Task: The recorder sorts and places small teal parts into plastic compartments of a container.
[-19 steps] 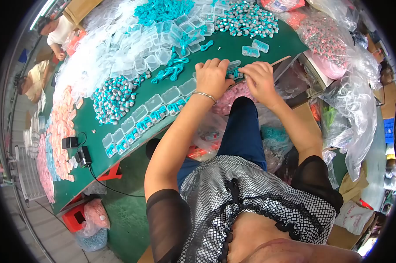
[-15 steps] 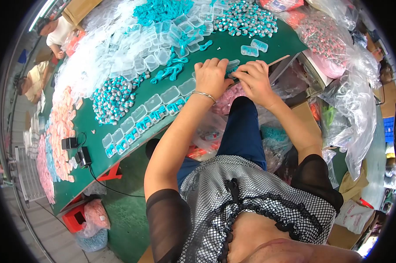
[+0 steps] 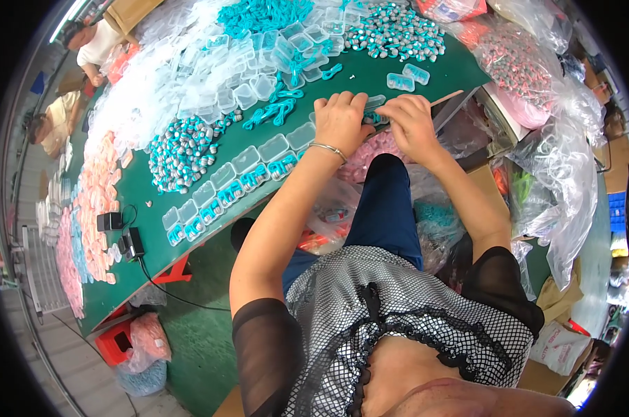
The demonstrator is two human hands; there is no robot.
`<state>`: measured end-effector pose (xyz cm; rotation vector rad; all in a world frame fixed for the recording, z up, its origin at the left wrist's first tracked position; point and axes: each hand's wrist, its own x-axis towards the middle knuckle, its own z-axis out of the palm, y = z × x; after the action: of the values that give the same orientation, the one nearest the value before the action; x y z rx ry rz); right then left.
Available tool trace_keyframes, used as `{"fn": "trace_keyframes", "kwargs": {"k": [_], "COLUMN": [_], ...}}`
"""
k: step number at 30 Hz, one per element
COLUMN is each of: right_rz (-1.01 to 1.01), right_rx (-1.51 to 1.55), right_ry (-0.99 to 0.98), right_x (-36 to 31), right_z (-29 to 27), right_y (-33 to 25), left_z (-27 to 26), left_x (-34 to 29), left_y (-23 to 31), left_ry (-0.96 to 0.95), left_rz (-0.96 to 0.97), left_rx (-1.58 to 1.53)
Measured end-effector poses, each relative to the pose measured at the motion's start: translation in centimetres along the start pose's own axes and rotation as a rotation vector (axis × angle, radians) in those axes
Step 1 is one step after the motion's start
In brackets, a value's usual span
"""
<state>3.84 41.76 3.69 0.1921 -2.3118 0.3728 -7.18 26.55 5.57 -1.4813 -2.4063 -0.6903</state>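
Both hands are at the right part of a row of small clear plastic cases (image 3: 245, 162) along the table's near edge. These cases have raised lids and hold teal cords and grey-and-teal pieces. My left hand (image 3: 340, 124) is curled over the row, its thumb towards the right; what its fingers grip is hidden. Just to its right, my right hand (image 3: 410, 126) is closed with its fingertips on a clear plastic case (image 3: 375, 115) with teal inside. Two filled cases (image 3: 408, 78) lie beyond my right hand.
Behind the row are a pile of grey-and-teal earbuds (image 3: 182, 156), teal cords (image 3: 271, 111) and a heap of clear cases (image 3: 217, 76). A thin wooden strip (image 3: 446, 98) pokes out past my right hand. Black adapters (image 3: 129, 243) lie left; plastic bags (image 3: 519, 73) crowd the right.
My right fingertips have drawn slightly right, away from my left thumb, so more of the case between the hands shows. The whole view has shifted a little.
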Motion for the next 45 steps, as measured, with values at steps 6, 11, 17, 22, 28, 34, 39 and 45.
{"fn": "trace_keyframes", "kwargs": {"k": [6, 11, 17, 22, 28, 34, 39, 45], "right_rz": [0.095, -0.038, -0.036, -0.073, -0.041, 0.099, 0.15, 0.099], "right_rx": [0.039, -0.035, -0.024, -0.11, -0.12, -0.031, 0.169, 0.331], "right_ry": [0.05, -0.069, -0.167, -0.179, -0.163, -0.055, -0.19, -0.24], "right_x": [-0.4, 0.0, 1.3, 1.7, 1.7, 1.5, 1.4, 1.3], "right_z": [-0.5, 0.3, 0.1, 0.3, 0.1, -0.9, -0.8, -0.8], "right_y": [0.6, -1.0, -1.6, -2.2, -2.5, -0.5, 0.8, 2.1], "left_z": [0.1, 0.2, 0.5, 0.7, 0.6, 0.1, 0.1, 0.2], "left_x": [0.0, 0.0, 0.0, 0.0, -0.1, -0.1, -0.2, -0.4], "left_y": [0.0, -0.1, -0.2, -0.4, -0.4, -0.2, -0.2, -0.4], "left_ry": [0.011, 0.014, 0.03, 0.085, 0.042, 0.033, 0.021, 0.066], "left_rz": [0.002, 0.003, 0.006, 0.025, 0.009, 0.02, 0.041, 0.122], "left_rx": [0.002, 0.003, 0.009, 0.009, 0.021, 0.013, 0.011, 0.034]}}
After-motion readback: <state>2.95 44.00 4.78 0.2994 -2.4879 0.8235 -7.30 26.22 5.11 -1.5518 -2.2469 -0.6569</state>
